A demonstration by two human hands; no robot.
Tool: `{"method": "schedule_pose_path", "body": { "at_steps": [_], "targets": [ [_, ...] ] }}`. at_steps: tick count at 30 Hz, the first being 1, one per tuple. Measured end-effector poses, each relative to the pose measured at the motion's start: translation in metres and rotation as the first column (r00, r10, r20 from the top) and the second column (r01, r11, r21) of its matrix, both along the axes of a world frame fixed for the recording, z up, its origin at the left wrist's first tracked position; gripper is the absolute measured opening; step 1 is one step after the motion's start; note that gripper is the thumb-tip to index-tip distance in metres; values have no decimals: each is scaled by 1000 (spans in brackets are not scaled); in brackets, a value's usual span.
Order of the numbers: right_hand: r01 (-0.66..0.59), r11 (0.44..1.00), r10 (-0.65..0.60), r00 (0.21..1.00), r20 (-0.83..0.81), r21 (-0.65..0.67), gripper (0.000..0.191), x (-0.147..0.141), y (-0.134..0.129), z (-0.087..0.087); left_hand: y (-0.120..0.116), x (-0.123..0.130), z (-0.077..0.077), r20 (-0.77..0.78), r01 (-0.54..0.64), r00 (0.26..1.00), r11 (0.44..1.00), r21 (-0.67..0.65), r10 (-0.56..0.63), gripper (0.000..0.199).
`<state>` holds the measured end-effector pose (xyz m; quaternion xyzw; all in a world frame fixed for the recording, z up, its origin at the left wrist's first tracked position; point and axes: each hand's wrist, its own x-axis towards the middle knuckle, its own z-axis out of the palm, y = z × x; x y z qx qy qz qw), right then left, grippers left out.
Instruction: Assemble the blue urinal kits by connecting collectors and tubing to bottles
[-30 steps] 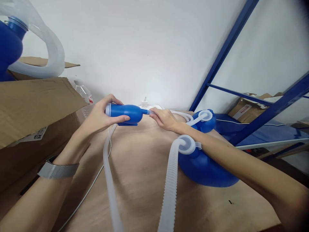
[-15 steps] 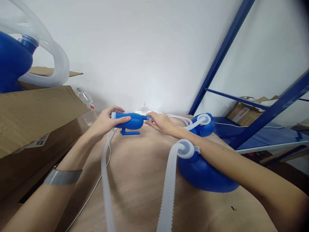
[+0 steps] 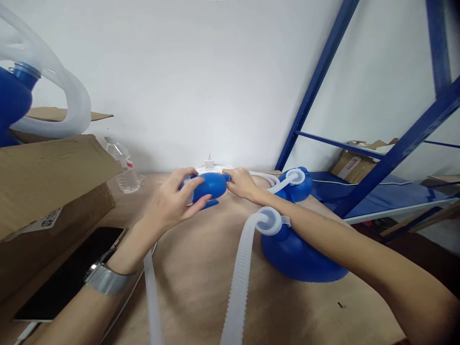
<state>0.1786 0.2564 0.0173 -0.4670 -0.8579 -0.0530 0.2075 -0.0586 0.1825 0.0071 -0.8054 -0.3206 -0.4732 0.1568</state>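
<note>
A blue bulb-shaped plastic piece [image 3: 213,186] with a narrow neck and a flat handle is held over the table between both hands. My left hand [image 3: 176,196] is wrapped round its wide end, thumb below and fingers on top. My right hand [image 3: 240,183] pinches the narrow neck; whatever else its fingers cover is hidden. Under my right forearm stands a large blue plastic bottle [image 3: 298,258] with a translucent cap [image 3: 270,221] and a ribbed hose [image 3: 239,282]. Behind it lies another blue bottle [image 3: 302,184] with a similar cap and hose.
On the left, an open cardboard box [image 3: 53,167] holds a blue bottle [image 3: 14,100] with a coiled hose. A clear water bottle [image 3: 124,167] and a black phone [image 3: 72,273] are beside it. A white charger [image 3: 209,163] sits by the wall. Blue shelving [image 3: 323,91] stands right.
My left hand has turned and moved right along the blue piece, which has shifted slightly right. My right hand has closed over its neck. The view has swung slightly, showing more of the phone.
</note>
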Motion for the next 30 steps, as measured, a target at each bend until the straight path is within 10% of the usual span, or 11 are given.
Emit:
{"method": "schedule_pose_path", "body": {
  "at_steps": [5, 11, 15, 21, 30],
  "targets": [
    [-29, 1000, 30, 999, 35, -10, 20, -4, -5, 1, -8, 11, 1, 124, -135, 984, 990, 41, 129, 16],
    [29, 1000, -30, 990, 138, 6, 28, -4, -7, -1, -19, 32, 17, 313, -204, 886, 893, -401, 343, 24],
    [52, 999, -51, 983, 177, 1, 31, -6, -8, -3, -20, 37, 30, 385, -30, 801, 674, -738, 458, 33],
    [81, 997, -79, 973, 217, 0, 32, -9, -11, 0, -25, 39, 40, 549, 293, 682, 507, -811, 483, 32],
    [18, 999, -12, 986, 168, -33, 24, -7, -9, 11, -22, 27, 29, 244, -106, 934, 855, -508, 261, 46]
  ]
}}
